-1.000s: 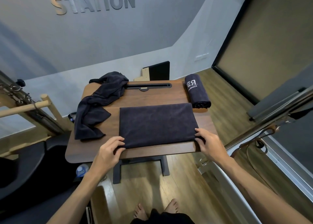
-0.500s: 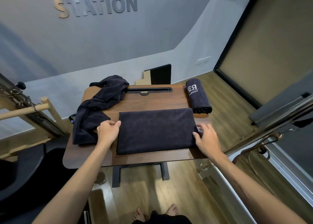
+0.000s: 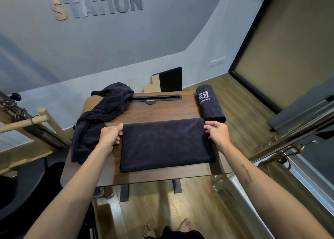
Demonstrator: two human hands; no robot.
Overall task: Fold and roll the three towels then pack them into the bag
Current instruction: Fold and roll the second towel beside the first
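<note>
Head cam: left hand [image 3: 110,135] & right hand [image 3: 216,133] pinch the folded towel's [image 3: 165,144] top corners, mid-frame; uneven pull prob skews the roll.

Big grey STATION lettering [image 3: 97,6] sits high on the wall, with a wooden floor [image 3: 157,208] below. A dark wooden table [image 3: 162,112] carries a black slotted tray [image 3: 155,98] at its far edge, and a black panel [image 3: 170,79] leans against the wall behind it.

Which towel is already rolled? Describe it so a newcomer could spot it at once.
Start at the dark brown wooden table and go to its far right corner. There lies the dark navy rolled towel, a tight cylinder with white lettering; its neighbours are one flat folded rectangle and one crumpled heap.
</note>
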